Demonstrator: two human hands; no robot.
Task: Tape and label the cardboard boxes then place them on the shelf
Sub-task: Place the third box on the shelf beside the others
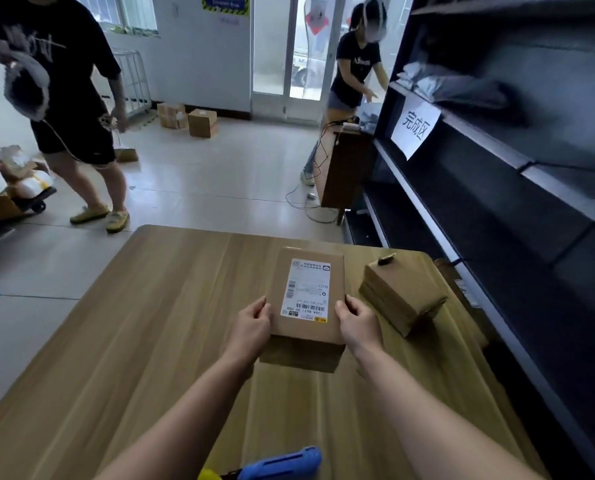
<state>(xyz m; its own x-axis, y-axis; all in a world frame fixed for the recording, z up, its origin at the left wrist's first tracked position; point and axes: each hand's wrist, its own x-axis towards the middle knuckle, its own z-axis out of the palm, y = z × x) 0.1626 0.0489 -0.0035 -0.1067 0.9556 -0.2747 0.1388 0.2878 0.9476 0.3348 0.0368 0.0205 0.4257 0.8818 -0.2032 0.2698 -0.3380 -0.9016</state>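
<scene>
A closed cardboard box (306, 296) with a white shipping label (308, 291) on its top is held just above the wooden table (133, 341). My left hand (253, 325) grips its left side, thumb on the top face. My right hand (358, 323) grips its right side the same way. A stack of flat cardboard boxes (401, 294) lies on the table to the right of the held box. The dark metal shelf (497, 174) runs along the right, with a white paper sign (415, 128) on its rail.
A blue tape dispenser (282, 462) sits at the table's near edge. Two people stand on the tiled floor beyond. A brown cabinet (344, 168) with cables stands by the shelf. Cardboard boxes (188, 121) sit by the door, and a loaded cart (15, 192) at the left.
</scene>
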